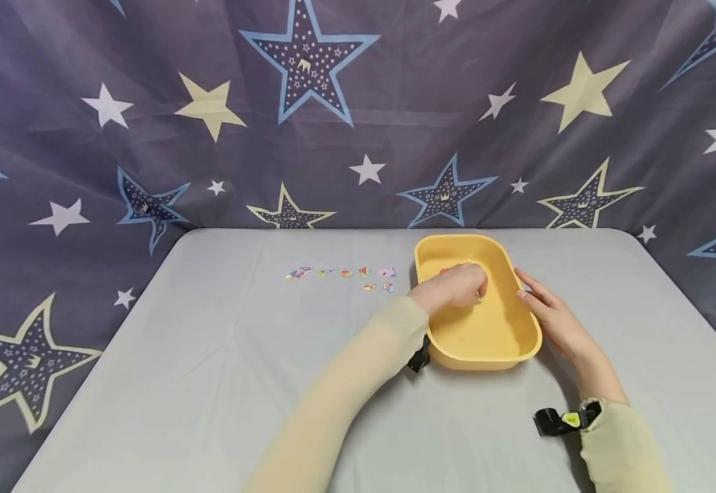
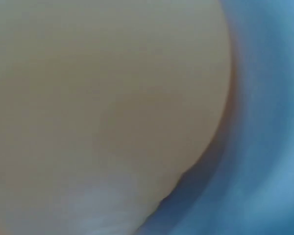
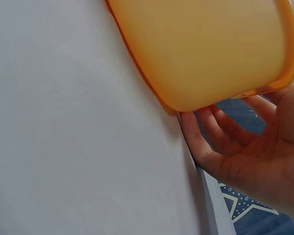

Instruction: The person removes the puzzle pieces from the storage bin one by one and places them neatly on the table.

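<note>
A yellow plastic basin (image 1: 484,335) stands on the table, right of its middle. My left hand (image 1: 456,284) reaches inside it with curled fingers and pinches a small coloured piece (image 1: 480,297) that peeks out at the fingertips. A bit of red (image 1: 443,271) shows behind that hand; the rest of it is hidden. My right hand (image 1: 558,318) rests its fingers against the basin's outer right side. In the right wrist view, those fingers (image 3: 201,142) touch the outside of the wall. The left wrist view is blurred, filled by a pale curved surface.
Left of the basin, several small colourful flat cutouts (image 1: 346,273) lie in two short rows on the grey tablecloth (image 1: 210,356). A dark curtain with stars (image 1: 364,137) hangs behind the table. Black cameras (image 1: 558,421) are strapped to the wrists.
</note>
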{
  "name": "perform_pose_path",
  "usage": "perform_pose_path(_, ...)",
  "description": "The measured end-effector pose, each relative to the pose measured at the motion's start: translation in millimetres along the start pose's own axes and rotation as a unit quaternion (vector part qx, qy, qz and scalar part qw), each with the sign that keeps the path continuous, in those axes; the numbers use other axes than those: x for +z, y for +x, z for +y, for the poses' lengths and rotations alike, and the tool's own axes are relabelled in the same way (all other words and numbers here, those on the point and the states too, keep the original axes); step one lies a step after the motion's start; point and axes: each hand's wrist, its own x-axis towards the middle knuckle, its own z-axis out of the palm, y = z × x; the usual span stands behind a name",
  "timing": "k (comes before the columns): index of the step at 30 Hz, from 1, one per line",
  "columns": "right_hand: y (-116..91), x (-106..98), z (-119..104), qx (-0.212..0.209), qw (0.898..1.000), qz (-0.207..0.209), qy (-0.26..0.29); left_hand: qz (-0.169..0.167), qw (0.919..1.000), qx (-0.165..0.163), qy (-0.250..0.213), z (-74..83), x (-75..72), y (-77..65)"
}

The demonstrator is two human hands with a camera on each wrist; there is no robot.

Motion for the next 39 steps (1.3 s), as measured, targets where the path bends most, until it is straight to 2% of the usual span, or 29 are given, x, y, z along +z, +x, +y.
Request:
perform_pose_path(6,0.8,-0.7,-0.3,-0.005,1.0,0.0,0.008,0.013,0.9991,0.037,0.016,-3.4,-11.1,-5.2)
perform_pose_path(11,0.0,0.4,-0.1,-0.009,1.0,-0.006,0.016,0.018,0.9986,0.047,-0.013,-8.5,-14.8,-16.0)
perform_pose_path(16,0.0,0.8,-1.1,-0.013,1.0,-0.009,0.017,0.037,0.9975,0.051,-0.034,-14.2,-22.2,-29.4)
perform_pose_path(27,-1.5,0.1,0.9,-0.021,0.999,-0.015,0.03,0.078,0.9935,0.075,-0.034,-23.8,-24.6,-47.9)
perform_pose_path(34,-2.2,0.9,0.0,-0.017,1.0,-0.014,0.021,0.085,0.9933,0.064,-0.046,-28.2,-26.4,-61.0)
perform_pose_path(39,-1.8,0.4,-0.2,-0.018,1.0,-0.011,0.023,0.11,0.9893,0.058,-0.076,-37.9,-31.0,-72.4)
